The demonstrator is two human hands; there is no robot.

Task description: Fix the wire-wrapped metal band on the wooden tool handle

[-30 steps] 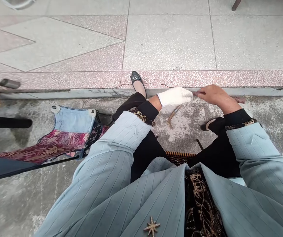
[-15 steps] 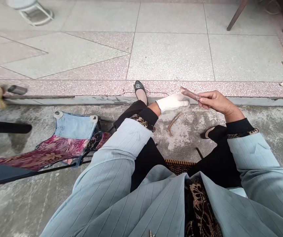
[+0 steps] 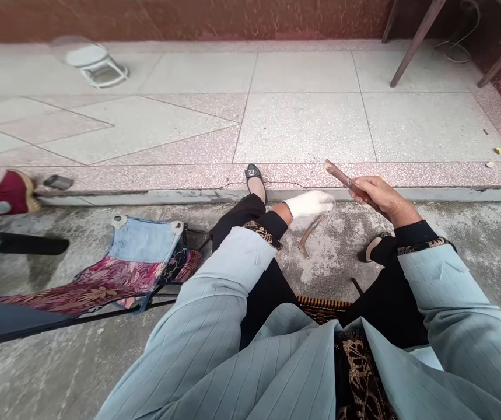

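My right hand (image 3: 376, 195) is closed around a short brown wooden stick (image 3: 338, 174). The stick slants up and left, with a pale, rough end farthest from the hand. A white glove covers my left hand (image 3: 310, 203), which hovers lower and to the left of the stick, apart from it. Its fingers are curled together, and whatever they may hold is hidden. Just below the glove, a bent brown piece of wood (image 3: 307, 240) appears to lie on the concrete between my feet.
A raised tiled step (image 3: 302, 131) runs across in front. At left stand a folding chair with floral fabric (image 3: 123, 274), a dark cylinder (image 3: 31, 244) and another person's red shoe (image 3: 11, 192). Farther back are a white stool (image 3: 101, 67) and table legs (image 3: 416, 44).
The view has tilted up, showing more of the back wall. My gloved left hand has drawn down, away from the stick's end. My right hand still grips the stick, now tilted more steeply.
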